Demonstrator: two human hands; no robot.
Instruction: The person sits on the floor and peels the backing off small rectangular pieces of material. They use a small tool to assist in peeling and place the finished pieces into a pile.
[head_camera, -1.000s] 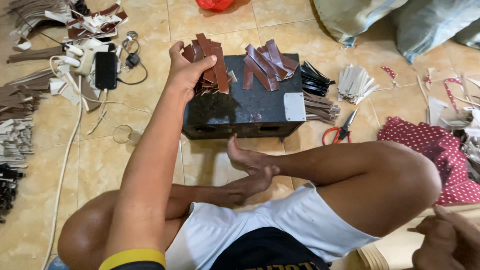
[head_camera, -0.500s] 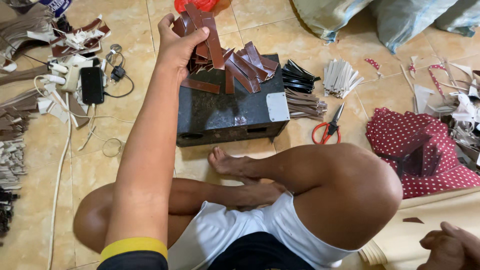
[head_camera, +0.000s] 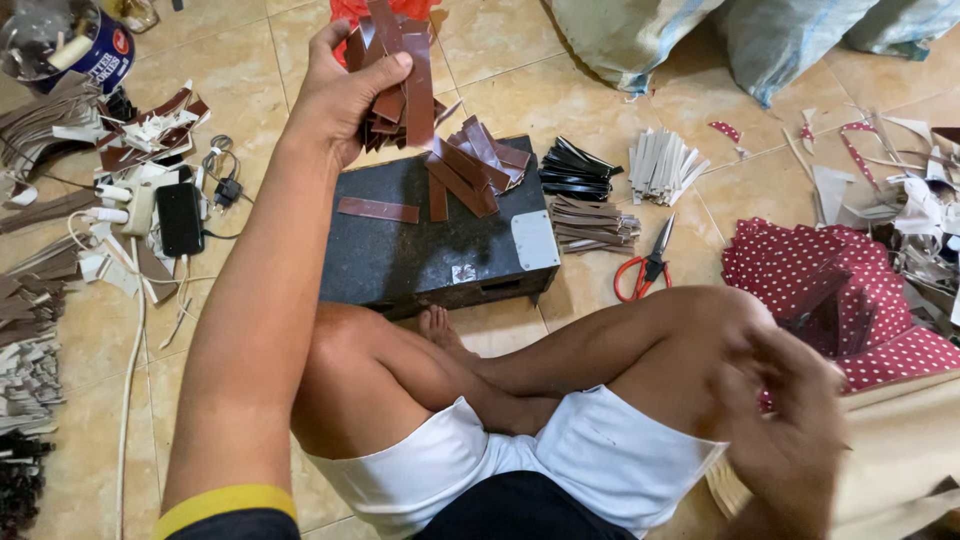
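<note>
my left hand (head_camera: 340, 90) pinching a bunch of brown strips (head_camera: 395, 75), top center, above the black box (head_camera: 400, 255) | my right hand (head_camera: 790, 440) lower right, blurry, can't tell its grip

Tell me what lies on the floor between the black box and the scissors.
In the head view, a pile of grey-brown strips lies on the tiles between the black box and the red-handled scissors.

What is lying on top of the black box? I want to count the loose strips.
On the black rectangular box lie one flat brown strip alone and a heap of brown strips. Strips beneath the heap are covered and cannot be counted.
</note>
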